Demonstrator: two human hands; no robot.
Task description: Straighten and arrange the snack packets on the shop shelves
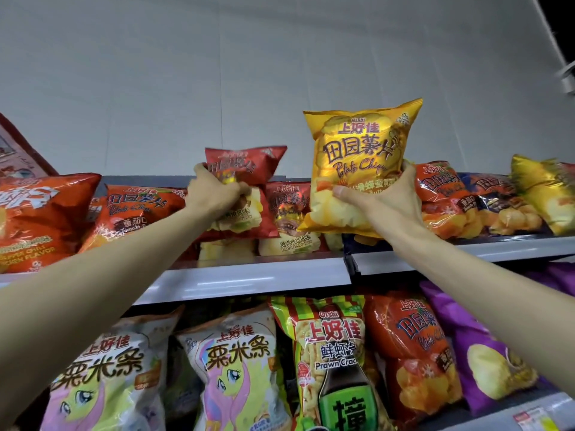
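1. Right hand (384, 203) is wrapped round the lower right edge of a glossy yellow chip packet (357, 163), thumb pressed across its front, holding it upright above the top shelf (258, 276).
2. That yellow packet is puffy foil with crimped top and bottom seams; it reads "Oishi", 上好佳, 田园薯片 and "Potato Chips" in script.
3. Left hand (214, 197) is clenched on a dark red chip packet (245, 185), crumpling its middle; the top of the packet is motion-blurred and its print cannot be read.
4. Just right of the red packet, behind the yellow one's lower corner, a second red packet (291, 219) stands on the same shelf, showing 田园薯片 and pale chip pictures.
5. Left of the left hand on the top shelf, an orange-red tomato packet (137, 209) leans back, marked 番茄 and "Tomato".
6. Far left of that shelf, a large orange bag (37, 219) shows "CHICKEN FLAVOR".
7. Right of the right hand, shiny orange (441, 197), dark blue (497, 203) and gold (547, 194) packets lie slumped.
8. Below the top shelf's smooth grey lip: two pastel cartoon-pony bags (236, 368) reading 粟米条, a green-and-red striped "Prawn Crackers" bag (333, 362), a red chip bag (417, 349) and a purple bag (485, 356).
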